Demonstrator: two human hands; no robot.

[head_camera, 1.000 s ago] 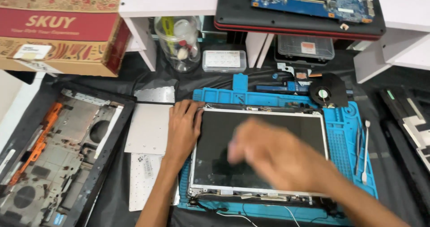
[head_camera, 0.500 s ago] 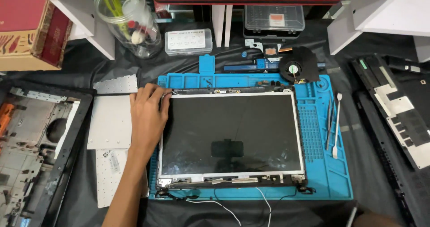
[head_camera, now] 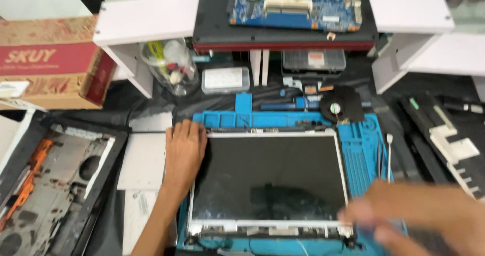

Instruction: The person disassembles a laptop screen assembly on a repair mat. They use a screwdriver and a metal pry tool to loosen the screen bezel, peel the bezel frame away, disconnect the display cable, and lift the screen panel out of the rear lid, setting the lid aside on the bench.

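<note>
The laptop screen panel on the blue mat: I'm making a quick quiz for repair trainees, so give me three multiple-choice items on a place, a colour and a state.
1. Where does the left hand rest?
A. on the upper left corner of the screen panel
B. on the cardboard box
C. on the fan

2. What colour is the mat under the panel?
A. red
B. blue
C. green

3. How does the screen panel lie?
A. propped upright
B. folded shut
C. flat, dark face up

Answers: 1 A, the palm lies flat by that corner. 2 B, blue shows all round the panel. 3 C, the dark glass faces the camera, with the blurred right hand at its lower right corner.
</note>
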